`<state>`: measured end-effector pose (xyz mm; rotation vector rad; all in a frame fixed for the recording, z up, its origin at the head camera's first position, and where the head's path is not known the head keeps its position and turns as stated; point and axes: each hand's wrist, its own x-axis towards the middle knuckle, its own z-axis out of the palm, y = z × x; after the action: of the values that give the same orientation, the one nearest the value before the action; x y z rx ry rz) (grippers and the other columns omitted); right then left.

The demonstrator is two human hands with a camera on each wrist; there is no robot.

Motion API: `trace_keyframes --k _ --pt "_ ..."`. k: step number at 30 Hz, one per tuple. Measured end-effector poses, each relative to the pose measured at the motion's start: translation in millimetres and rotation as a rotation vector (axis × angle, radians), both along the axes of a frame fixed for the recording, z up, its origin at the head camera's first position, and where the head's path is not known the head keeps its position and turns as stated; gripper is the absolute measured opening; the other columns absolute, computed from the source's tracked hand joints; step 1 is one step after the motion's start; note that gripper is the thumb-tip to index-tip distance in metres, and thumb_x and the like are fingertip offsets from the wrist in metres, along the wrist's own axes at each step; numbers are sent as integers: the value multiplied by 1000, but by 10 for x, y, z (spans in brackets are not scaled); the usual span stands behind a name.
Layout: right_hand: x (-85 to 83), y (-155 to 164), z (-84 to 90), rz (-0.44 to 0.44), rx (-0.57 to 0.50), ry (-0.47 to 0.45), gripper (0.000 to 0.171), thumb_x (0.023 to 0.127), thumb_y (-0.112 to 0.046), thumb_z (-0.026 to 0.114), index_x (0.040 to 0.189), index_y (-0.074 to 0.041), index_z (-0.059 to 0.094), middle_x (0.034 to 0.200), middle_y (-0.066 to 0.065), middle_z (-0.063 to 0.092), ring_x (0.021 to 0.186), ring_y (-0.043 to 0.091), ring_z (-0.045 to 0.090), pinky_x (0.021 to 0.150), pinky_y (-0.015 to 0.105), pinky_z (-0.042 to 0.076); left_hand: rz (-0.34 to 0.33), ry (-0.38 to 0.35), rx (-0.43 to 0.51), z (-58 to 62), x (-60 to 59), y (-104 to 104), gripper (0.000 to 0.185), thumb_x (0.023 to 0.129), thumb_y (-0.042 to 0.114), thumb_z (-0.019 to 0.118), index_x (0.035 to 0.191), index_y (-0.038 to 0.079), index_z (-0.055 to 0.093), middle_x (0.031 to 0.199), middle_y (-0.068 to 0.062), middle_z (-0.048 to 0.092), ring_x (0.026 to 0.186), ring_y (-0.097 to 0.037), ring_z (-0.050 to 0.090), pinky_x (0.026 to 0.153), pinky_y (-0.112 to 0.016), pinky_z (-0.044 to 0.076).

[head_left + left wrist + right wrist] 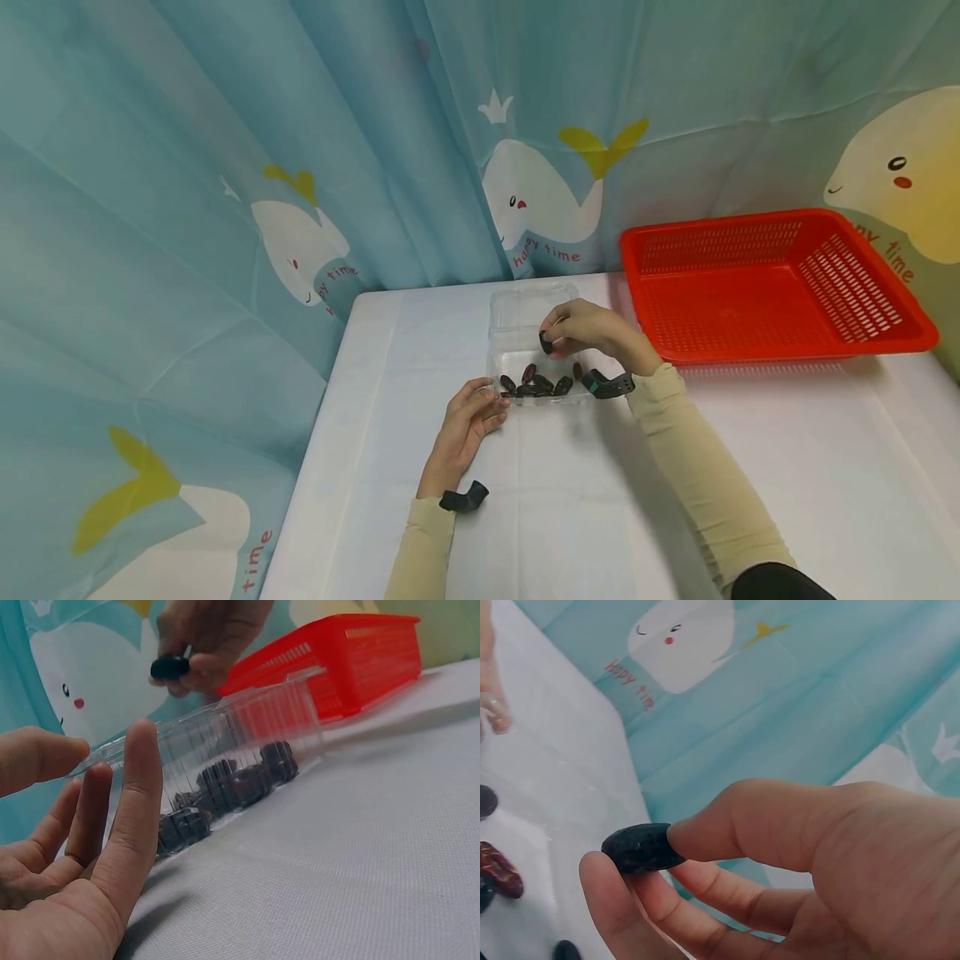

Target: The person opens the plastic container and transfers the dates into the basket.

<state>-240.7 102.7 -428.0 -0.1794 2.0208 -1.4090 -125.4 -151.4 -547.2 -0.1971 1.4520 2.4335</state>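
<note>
A hinged clear plastic box (536, 398) lies with its lid folded back. Several dark, wrinkled dates (543, 385) are gathered along its near side, one of them redder than the others. At the near left corner, my left hand (467, 425) pinches the box's rim between thumb and fingers, as the left wrist view shows. Over the box my right hand (585, 327) holds one nearly black date (641, 848) between thumb and fingertips, raised above the other dates. In the left wrist view this date (170, 668) appears higher than the box's edge.
A red plastic basket (750, 312) with slotted walls stands to the right of the box. The white-covered table (570, 500) ends at the left, beside a blue curtain (420, 167) printed with whales that hangs along the back and left.
</note>
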Motion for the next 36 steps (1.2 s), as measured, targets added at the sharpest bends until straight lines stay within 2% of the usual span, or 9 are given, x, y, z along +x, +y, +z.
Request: trace_keyframes --k 5,12,15,19,22,27,32,36 --pt "-76 122 136 8 -37 -13 29 101 -9 57 124 8 57 91 5 61 75 15 71 88 31 64 -1 17 2 -11 11 -1 22 107 4 53 129 9 51 96 1 65 98 -14 73 80 -24 62" --pt "-203 407 308 -35 -77 -59 30 104 -13 60 126 6 57 106 6 61 88 19 73 89 26 63 -13 30 5 -19 15 -9 23 107 5 52 130 7 50 96 2 66 98 -13 73 80 -24 62" --pt "-274 517 365 -60 -102 -78 32 104 -14 61 128 6 57 109 7 61 92 21 73 93 30 63 -2 25 -7 -19 11 -11 25 108 4 51 133 6 48 95 3 66 97 -13 74 79 -24 62" --pt "-355 678 439 -99 -115 -39 33 103 -17 66 127 5 62 109 6 65 97 23 72 95 35 63 3 20 0 -15 9 -10 28 107 4 52 135 5 48 95 2 67 96 -13 74 79 -24 62" --pt "-420 790 476 -125 -152 -39 26 103 -16 67 120 3 66 105 5 67 95 23 71 92 35 64 -9 23 6 -17 11 -9 30 107 6 54 136 4 47 97 2 66 98 -14 73 80 -24 62" --pt "-523 984 517 -178 -231 -120 11 102 -14 68 106 -4 72 99 4 70 91 21 70 91 35 65 -8 20 -1 -20 14 -9 33 106 7 57 137 3 46 99 0 66 100 -14 72 81 -24 62" --pt "-609 1183 555 -240 -296 -172 12 103 -14 66 98 -6 74 97 4 68 91 21 69 92 35 64 -4 18 -16 -24 8 -6 34 107 8 56 138 4 47 100 0 65 101 -15 72 81 -24 62" --pt "-673 1278 532 -269 -340 -181 11 104 -17 65 100 -10 73 102 1 65 93 19 71 96 32 62 -4 18 -19 -30 6 -10 33 107 7 55 138 4 46 100 0 65 101 -15 72 81 -25 62"
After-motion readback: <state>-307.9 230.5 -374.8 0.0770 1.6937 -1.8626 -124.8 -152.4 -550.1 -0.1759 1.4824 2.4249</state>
